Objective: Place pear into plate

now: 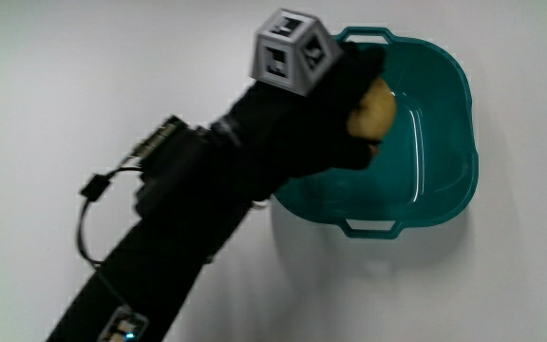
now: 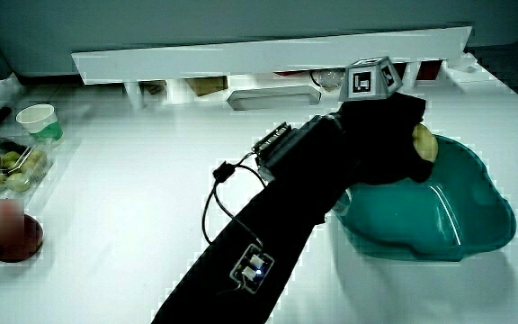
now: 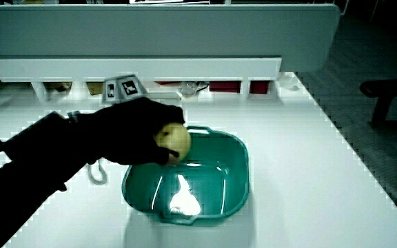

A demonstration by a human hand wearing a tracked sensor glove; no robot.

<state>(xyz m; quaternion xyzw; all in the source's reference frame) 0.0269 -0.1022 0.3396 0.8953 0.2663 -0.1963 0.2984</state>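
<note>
- While the hand [image 1: 335, 114] hangs over the teal plate [image 1: 444, 142], its grip is wrapped around the yellow pear [image 1: 373, 114].
- Pear held above the plate's inside, clear of the white surface [image 1: 112, 76].

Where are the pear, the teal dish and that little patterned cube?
pear [image 1: 376, 112]: main view, its yellow side showing past the glove.
teal dish [image 1: 444, 180]: main view, bare inner wall.
patterned cube [image 1: 292, 52]: main view, its upper face.
</note>
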